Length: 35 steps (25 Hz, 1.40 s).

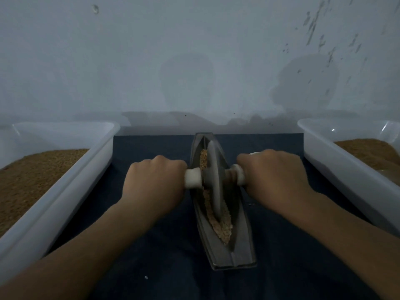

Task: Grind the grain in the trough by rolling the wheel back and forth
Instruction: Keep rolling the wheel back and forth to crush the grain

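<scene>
While both my hands are closing around the pale handle, I am holding the wheel upright in the trough. My left hand is gripping the left end of the handle with the fingers curled around it and the knuckles up. My right hand is gripping the right end in the same way.

The wheel is standing in the groove, a little to the far side of the middle of the trough. The trough is lying on a dark blue cloth and is running from near to far between my two forearms. The grain is lying along the groove, mostly as a pale strip on the near side of the wheel, and a smaller part is showing at the far left of the wheel.

At the left a white tub is standing on the cloth's left edge, holding brown granular material. At the right a second white tub is holding a similar brown heap. A grey wall is rising at the far side.
</scene>
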Motion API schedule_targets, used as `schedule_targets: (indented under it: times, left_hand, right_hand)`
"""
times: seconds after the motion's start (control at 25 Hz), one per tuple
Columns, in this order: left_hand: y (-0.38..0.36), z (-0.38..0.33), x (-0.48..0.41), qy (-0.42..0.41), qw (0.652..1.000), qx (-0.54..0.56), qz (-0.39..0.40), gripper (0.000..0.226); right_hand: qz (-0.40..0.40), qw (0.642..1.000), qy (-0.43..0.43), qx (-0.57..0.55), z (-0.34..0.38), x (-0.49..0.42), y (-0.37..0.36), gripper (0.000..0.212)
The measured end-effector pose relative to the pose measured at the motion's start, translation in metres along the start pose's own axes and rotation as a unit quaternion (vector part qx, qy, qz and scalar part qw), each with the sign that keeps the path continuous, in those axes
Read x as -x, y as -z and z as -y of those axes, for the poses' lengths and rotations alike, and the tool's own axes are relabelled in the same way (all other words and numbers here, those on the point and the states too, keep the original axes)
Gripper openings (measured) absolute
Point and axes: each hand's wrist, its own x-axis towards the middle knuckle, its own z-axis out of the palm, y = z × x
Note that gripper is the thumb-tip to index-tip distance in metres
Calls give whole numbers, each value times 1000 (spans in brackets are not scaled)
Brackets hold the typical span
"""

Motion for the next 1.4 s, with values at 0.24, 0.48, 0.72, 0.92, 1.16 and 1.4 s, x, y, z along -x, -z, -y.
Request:
schedule_targets:
  times: [0.24, 0.48, 0.72, 0.92, 1.16, 1.4]
  left_hand:
    - [-7, 0, -64, 53, 996, 15, 67, 7]
    - [9, 1, 9, -22, 999, 28, -24, 43]
    - [-10, -2, -38, 21, 999, 1, 26, 5]
    - [-5, 0, -52, 45, 996, 31, 65, 7]
    - [16, -1, 7, -41, 997, 13, -66, 53]
    - [-3, -7, -54, 25, 999, -22, 30, 6]
  right_hand:
    - [111, 988, -84, -62, 1, -61, -21, 19]
    - [-42, 999, 18, -11, 5, 10, 17, 63]
    - [60, 995, -70, -35, 2, -29, -17, 32]
    - [103, 991, -72, -49, 4, -53, -11, 12]
    - [33, 999, -12, -14, 2, 18, 17, 62]
    - [79, 990, -96, -73, 2, -40, -25, 13]
